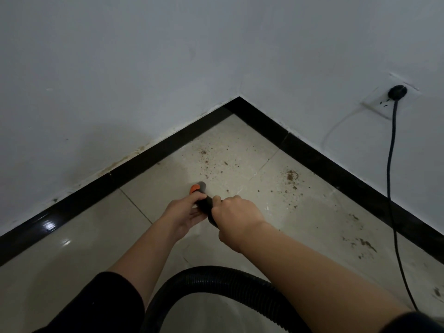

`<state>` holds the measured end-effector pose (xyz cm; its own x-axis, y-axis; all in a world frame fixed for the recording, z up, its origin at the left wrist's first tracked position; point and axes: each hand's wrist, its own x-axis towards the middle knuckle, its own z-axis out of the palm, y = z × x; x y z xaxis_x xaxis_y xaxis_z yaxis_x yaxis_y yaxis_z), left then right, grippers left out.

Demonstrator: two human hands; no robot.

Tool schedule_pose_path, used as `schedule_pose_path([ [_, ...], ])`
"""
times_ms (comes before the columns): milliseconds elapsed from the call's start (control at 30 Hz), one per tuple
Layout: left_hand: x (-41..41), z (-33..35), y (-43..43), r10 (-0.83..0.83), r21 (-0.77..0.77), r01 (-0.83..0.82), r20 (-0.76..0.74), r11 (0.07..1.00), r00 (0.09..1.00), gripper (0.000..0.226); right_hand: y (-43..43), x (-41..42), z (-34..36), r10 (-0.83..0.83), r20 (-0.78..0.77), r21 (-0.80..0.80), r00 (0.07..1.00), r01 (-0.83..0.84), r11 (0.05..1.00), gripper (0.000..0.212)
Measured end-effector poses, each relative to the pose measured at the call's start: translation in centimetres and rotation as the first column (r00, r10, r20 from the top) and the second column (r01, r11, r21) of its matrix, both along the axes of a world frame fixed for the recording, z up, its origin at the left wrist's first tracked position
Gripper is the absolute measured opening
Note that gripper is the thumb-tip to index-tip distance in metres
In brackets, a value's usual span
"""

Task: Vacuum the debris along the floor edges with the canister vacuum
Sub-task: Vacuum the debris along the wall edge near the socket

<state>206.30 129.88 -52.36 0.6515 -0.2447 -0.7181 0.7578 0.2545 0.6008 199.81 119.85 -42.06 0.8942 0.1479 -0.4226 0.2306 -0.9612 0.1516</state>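
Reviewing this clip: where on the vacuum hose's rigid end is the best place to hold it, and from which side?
Grip the smooth black tube behind the orange collar, not the ribbed hose, which would likely flex. Come from the near, upper side, fingers wrapped around it, since the nozzle tip angles down toward the debris in the corner. Both the left hand and right hand already hold it this way.

Dim, bluish light leaves the wall (120,56) grey. Glare spots shine on the skirting (49,224) at eight o'clock. Wide-angle bending curves the edges; detail is soft.
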Motion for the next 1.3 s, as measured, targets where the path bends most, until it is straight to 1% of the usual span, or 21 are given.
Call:
schedule_pose_path([
  [300,2.0,-0.8,1.3,0.084,0.016,-0.084,0.017,0.996,0.996,0.028,1.1,2.4,-0.8,0.014,0.011,0.016,1.000,-0.015,1.000,0.040],
  [467,2.9,-1.0,1.8,0.138,0.018,-0.138,0.015,0.990,0.990,0.010,1.7,3.6,-1.6,0.017,0.033,0.028,0.999,-0.018,0.999,0.041],
  [733,4.0,-1.2,2.9,0.204,0.024,-0.205,0.034,0.978,0.978,0.006,2.5,5.3,-2.6,0.028,0.046,0.044,0.999,-0.030,0.999,0.043],
  [833,4.3,-1.5,3.3,0.220,0.016,-0.220,0.030,0.975,0.975,0.009,2.9,5.7,-2.7,0.042,0.050,0.055,0.998,-0.045,0.997,0.044],
  [933,4.5,-1.5,3.8,0.234,0.035,-0.235,0.034,0.971,0.972,0.018,3.2,5.9,-2.8,0.069,0.048,0.065,0.996,-0.072,0.995,0.045],
  [1067,4.7,-1.5,5.0,0.269,0.054,-0.270,0.030,0.961,0.963,0.016,3.8,6.2,-3.0,0.098,0.060,0.072,0.993,-0.102,0.992,0.046],
  [1167,4.7,-1.7,5.9,0.276,0.059,-0.277,0.037,0.959,0.961,0.024,4.4,6.5,-3.3,0.104,0.061,0.086,0.993,-0.109,0.990,0.049],
  [1300,4.8,-2.0,6.7,0.285,0.053,-0.288,0.047,0.956,0.957,0.025,4.9,6.7,-3.6,0.114,0.071,0.101,0.991,-0.121,0.987,0.052],
])
